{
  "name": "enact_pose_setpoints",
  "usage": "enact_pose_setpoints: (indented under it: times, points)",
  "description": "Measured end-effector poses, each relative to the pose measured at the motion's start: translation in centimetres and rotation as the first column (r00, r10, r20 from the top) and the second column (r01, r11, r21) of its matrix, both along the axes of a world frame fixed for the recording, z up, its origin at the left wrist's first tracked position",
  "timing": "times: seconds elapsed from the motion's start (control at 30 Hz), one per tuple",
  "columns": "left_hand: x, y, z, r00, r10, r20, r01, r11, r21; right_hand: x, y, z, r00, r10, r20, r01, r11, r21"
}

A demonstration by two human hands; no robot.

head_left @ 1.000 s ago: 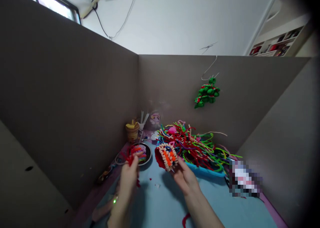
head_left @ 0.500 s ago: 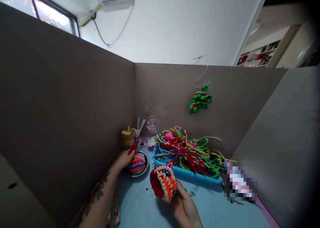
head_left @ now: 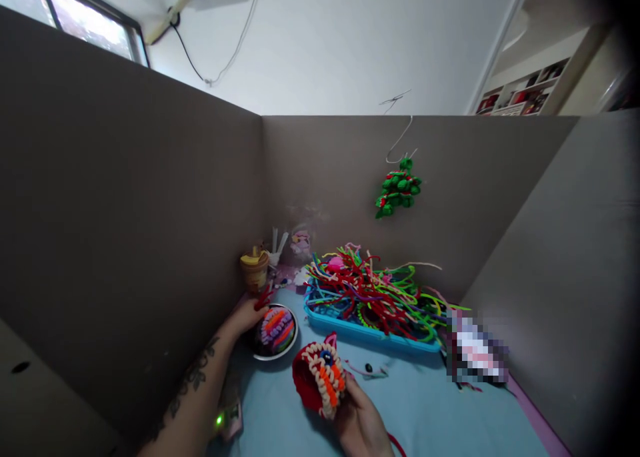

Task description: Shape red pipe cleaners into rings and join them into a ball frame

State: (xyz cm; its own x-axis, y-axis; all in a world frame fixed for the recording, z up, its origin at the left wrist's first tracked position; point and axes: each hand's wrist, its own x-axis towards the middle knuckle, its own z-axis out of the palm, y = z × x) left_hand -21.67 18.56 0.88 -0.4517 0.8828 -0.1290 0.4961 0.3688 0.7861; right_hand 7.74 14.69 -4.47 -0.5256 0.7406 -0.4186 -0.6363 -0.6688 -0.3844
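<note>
My right hand point(head_left: 361, 422) grips a red, cream and orange pipe-cleaner figure point(head_left: 320, 382) low in the middle, above the blue table top point(head_left: 440, 417). My left hand point(head_left: 245, 317) reaches to the left rim of a dark round dish point(head_left: 290, 342) that holds a striped purple, orange and green pipe-cleaner piece point(head_left: 276, 327). Its fingers pinch a short red pipe-cleaner bit point(head_left: 262, 299) beside the dish.
A blue tray point(head_left: 350, 329) heaped with coloured pipe cleaners sits behind the figure. A yellow-brown cup point(head_left: 255, 270) stands in the far left corner. A green pipe-cleaner ornament point(head_left: 398, 191) hangs on the grey partition. A blurred item point(head_left: 477, 354) lies at right.
My left hand has gone from in front of me out to the dish, still pinching the red bit. The right hand with the figure has dropped lower. The view has shifted slightly.
</note>
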Motion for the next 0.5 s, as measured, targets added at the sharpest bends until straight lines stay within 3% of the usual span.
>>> enact_pose_setpoints:
  times: [0.23,0.37,0.5]
  points:
    - [0.5,0.1,1.0,0.993,-0.094,0.075,0.099,0.992,-0.074,0.3,-0.1,0.7,0.999,-0.024,-0.022,0.023,0.999,-0.023]
    - [1.0,0.1,1.2,0.989,-0.107,0.105,0.111,0.993,-0.031,0.7,-0.1,0.5,0.998,-0.032,-0.057,0.03,0.999,-0.028]
    - [1.2,0.1,1.6,0.991,-0.129,0.039,0.128,0.992,0.017,1.0,-0.1,0.7,0.998,-0.012,-0.066,0.01,0.999,-0.032]
